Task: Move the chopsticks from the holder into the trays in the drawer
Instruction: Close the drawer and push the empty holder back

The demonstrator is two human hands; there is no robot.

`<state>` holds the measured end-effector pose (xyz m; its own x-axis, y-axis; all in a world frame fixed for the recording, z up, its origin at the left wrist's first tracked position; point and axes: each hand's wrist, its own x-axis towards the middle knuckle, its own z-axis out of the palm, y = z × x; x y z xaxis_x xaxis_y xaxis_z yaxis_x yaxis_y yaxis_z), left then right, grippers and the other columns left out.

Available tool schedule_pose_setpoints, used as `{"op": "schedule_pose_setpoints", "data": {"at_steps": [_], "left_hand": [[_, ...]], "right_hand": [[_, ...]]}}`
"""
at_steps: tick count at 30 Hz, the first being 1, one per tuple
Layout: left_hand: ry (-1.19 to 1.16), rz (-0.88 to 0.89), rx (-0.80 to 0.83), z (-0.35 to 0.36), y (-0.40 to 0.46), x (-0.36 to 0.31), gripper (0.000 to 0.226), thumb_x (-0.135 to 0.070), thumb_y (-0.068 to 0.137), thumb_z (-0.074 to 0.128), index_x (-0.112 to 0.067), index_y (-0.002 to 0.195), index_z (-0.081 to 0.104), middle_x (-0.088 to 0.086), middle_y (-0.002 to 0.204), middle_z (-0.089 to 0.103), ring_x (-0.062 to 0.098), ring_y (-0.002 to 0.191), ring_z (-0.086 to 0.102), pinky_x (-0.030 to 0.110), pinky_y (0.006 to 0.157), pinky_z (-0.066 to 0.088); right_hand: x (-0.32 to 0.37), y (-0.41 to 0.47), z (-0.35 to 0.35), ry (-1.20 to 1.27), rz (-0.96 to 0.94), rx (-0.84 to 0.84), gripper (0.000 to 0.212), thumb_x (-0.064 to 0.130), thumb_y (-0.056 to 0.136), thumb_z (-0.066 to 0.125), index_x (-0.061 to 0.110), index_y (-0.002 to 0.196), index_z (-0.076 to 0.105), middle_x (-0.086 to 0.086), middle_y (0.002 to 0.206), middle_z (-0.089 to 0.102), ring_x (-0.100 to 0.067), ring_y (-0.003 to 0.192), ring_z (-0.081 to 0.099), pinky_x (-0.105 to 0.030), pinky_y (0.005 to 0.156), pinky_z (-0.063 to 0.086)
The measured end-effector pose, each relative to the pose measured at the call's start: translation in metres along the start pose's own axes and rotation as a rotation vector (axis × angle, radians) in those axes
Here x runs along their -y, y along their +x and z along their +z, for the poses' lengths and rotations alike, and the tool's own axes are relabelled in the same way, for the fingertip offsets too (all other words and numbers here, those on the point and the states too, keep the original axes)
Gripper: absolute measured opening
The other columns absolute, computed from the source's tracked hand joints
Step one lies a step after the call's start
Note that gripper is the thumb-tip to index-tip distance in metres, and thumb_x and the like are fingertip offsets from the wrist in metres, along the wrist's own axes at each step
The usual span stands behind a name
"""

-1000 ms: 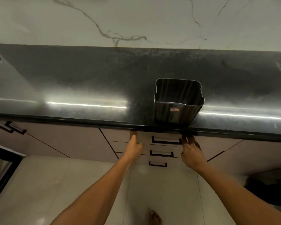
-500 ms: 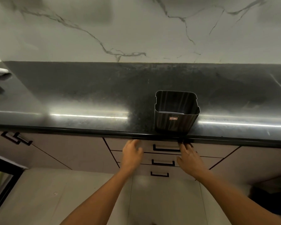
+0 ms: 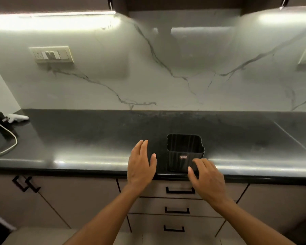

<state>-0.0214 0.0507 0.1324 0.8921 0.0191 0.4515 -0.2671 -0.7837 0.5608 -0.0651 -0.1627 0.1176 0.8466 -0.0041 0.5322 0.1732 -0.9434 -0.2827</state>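
A white cable (image 3: 6, 137) and a small white device (image 3: 18, 117) lie at the far left of the black counter (image 3: 95, 138). The left hand (image 3: 140, 167) hovers over the counter's front edge, fingers straight and together, thumb apart, holding nothing. Just beside it to the right stands the black holder (image 3: 184, 152), upright near the edge; I cannot tell what is inside. The right hand (image 3: 206, 179) has loosely spread, slightly bent fingers against the holder's lower right corner, gripping nothing. Below, 3 drawers (image 3: 180, 200) sit closed.

home kitchen | black countertop (image 3: 95, 138) | marble backsplash (image 3: 166, 76) | drawers (image 3: 180, 206) | wall sockets (image 3: 51, 54)
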Motion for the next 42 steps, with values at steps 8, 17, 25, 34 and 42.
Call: {"op": "schedule_pose_setpoints", "data": {"at_steps": [8, 17, 25, 34, 42], "left_hand": [[0.071, 0.207, -0.185, -0.071, 0.067, -0.057, 0.059, -0.034, 0.094, 0.046, -0.014, 0.146, 0.028, 0.006, 0.154, 0.027, 0.021, 0.144, 0.022, 0.039, 0.117, 0.025], [0.268, 0.428, -0.415, -0.119, 0.153, -0.137, 0.066, -0.039, 0.091, 0.05, -0.01, 0.146, 0.029, 0.014, 0.156, 0.025, 0.03, 0.145, 0.025, 0.041, 0.117, 0.019], [0.324, 0.457, -0.586, -0.136, 0.206, -0.188, 0.065, -0.042, 0.089, 0.049, -0.011, 0.144, 0.034, 0.013, 0.154, 0.031, 0.033, 0.142, 0.03, 0.041, 0.114, 0.014], [0.035, -0.108, 0.178, -0.042, 0.165, -0.144, 0.062, -0.049, 0.094, 0.04, -0.011, 0.143, 0.036, 0.014, 0.148, 0.041, 0.032, 0.133, 0.042, 0.043, 0.109, 0.037], [-0.33, -0.833, 0.783, 0.035, 0.106, -0.082, 0.071, -0.066, 0.092, 0.026, -0.018, 0.142, 0.036, 0.019, 0.142, 0.044, 0.041, 0.122, 0.05, 0.056, 0.102, 0.041]], "right_hand": [[0.039, 0.09, -0.08, -0.062, -0.094, -0.254, 0.043, 0.042, 0.089, 0.04, 0.01, 0.108, 0.061, -0.005, 0.101, 0.062, -0.022, 0.093, 0.059, -0.036, 0.079, 0.049], [0.055, 0.188, -0.16, -0.083, -0.149, -0.491, 0.049, 0.046, 0.092, 0.039, 0.01, 0.123, 0.051, -0.012, 0.122, 0.057, -0.029, 0.113, 0.055, -0.044, 0.096, 0.045], [0.043, 0.246, -0.2, -0.011, -0.179, -0.626, 0.062, 0.053, 0.09, 0.033, 0.01, 0.132, 0.046, -0.016, 0.137, 0.052, -0.037, 0.124, 0.051, -0.053, 0.105, 0.039], [0.009, 0.202, -0.12, 0.259, 0.219, 0.018, 0.058, 0.048, 0.096, 0.036, 0.013, 0.142, 0.033, -0.014, 0.143, 0.04, -0.033, 0.127, 0.044, -0.043, 0.1, 0.039], [-0.036, 0.15, -0.011, 0.708, 1.019, 0.815, 0.08, 0.072, 0.087, 0.028, 0.025, 0.15, 0.019, -0.012, 0.158, 0.019, -0.042, 0.14, 0.025, -0.063, 0.103, 0.032]]}}
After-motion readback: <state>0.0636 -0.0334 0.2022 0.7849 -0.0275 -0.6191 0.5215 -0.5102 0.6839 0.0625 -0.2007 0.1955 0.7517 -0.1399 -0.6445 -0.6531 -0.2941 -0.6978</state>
